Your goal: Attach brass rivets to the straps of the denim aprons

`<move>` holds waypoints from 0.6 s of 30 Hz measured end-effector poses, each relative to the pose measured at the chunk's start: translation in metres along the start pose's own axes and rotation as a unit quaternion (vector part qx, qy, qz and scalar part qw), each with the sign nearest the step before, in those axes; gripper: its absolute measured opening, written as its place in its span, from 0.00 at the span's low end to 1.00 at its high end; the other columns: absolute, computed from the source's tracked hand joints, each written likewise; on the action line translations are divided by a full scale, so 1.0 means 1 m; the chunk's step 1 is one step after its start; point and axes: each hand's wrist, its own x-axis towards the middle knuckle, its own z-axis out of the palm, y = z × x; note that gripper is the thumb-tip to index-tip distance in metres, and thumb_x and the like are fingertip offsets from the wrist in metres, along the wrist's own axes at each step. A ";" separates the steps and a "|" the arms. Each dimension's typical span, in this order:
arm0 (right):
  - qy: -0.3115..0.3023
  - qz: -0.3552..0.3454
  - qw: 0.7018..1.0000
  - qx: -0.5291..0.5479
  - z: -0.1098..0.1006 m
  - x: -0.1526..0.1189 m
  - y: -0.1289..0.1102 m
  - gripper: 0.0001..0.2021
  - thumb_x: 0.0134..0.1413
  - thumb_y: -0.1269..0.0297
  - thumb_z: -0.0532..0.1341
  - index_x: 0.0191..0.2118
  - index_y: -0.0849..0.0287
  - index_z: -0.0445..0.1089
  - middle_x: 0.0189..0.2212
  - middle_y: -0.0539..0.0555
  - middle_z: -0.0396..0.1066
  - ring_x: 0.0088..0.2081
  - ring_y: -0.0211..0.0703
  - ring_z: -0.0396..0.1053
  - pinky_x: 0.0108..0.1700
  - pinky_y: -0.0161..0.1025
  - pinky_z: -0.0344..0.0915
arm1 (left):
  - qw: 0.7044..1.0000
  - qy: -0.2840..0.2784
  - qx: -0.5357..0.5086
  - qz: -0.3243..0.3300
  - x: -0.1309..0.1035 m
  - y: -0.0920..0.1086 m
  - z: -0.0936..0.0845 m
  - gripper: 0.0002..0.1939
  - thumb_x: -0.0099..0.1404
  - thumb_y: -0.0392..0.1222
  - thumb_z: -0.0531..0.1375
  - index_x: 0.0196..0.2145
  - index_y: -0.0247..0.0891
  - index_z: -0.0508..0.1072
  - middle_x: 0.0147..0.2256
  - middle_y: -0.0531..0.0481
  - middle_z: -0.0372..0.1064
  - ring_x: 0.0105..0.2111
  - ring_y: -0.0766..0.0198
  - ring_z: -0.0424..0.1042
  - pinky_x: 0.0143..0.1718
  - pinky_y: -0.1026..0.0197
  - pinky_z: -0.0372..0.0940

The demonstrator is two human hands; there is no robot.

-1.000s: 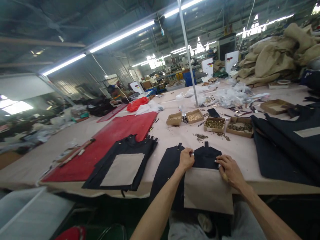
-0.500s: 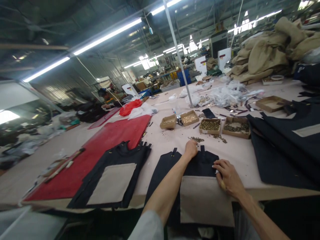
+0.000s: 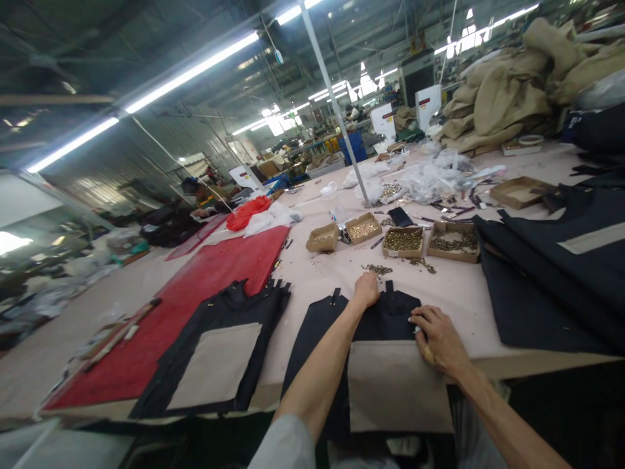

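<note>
Reaching forward with the left arm nearly straight, over the black cloth, to the near side of a heap of metal pieces on the table. Curling the left hand downward, with fingertips hidden: impossible to tell clutching from touching. Angling the right forearm inward, with the right hand bent at the cloth's right edge; unable to tell pinching from resting. Draped over the table's front edge: cloth, with tan pocket hanging lapward.

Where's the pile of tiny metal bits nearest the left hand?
In the head view, the pile lies right of centre on the table, just beyond the left hand, nearer than the cardboard boxes.
</note>
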 end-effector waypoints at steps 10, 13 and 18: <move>-0.006 0.004 1.000 0.005 -0.005 0.000 -0.001 0.21 0.54 0.74 0.57 0.52 0.52 0.75 0.55 0.59 0.72 0.58 0.57 0.64 0.56 0.54 0.65 | 0.987 0.047 -0.148 0.046 -0.034 0.006 0.005 0.15 0.62 0.26 0.55 0.45 0.38 0.70 0.41 0.43 0.73 0.42 0.57 0.72 0.48 0.57 0.66; -0.005 0.004 1.000 0.006 -0.005 0.000 -0.001 0.22 0.54 0.74 0.57 0.53 0.51 0.75 0.55 0.59 0.72 0.58 0.57 0.64 0.56 0.55 0.65 | 0.974 0.042 -0.205 0.081 -0.046 0.013 0.012 0.15 0.62 0.26 0.54 0.44 0.39 0.70 0.37 0.48 0.72 0.37 0.60 0.71 0.44 0.59 0.66; -0.002 0.010 1.000 -0.001 -0.005 0.000 -0.001 0.21 0.54 0.75 0.57 0.51 0.52 0.75 0.55 0.59 0.72 0.58 0.57 0.64 0.56 0.55 0.64 | 0.975 0.027 -0.211 0.068 -0.046 0.018 0.022 0.16 0.58 0.25 0.57 0.42 0.37 0.73 0.35 0.47 0.74 0.36 0.61 0.72 0.43 0.60 0.67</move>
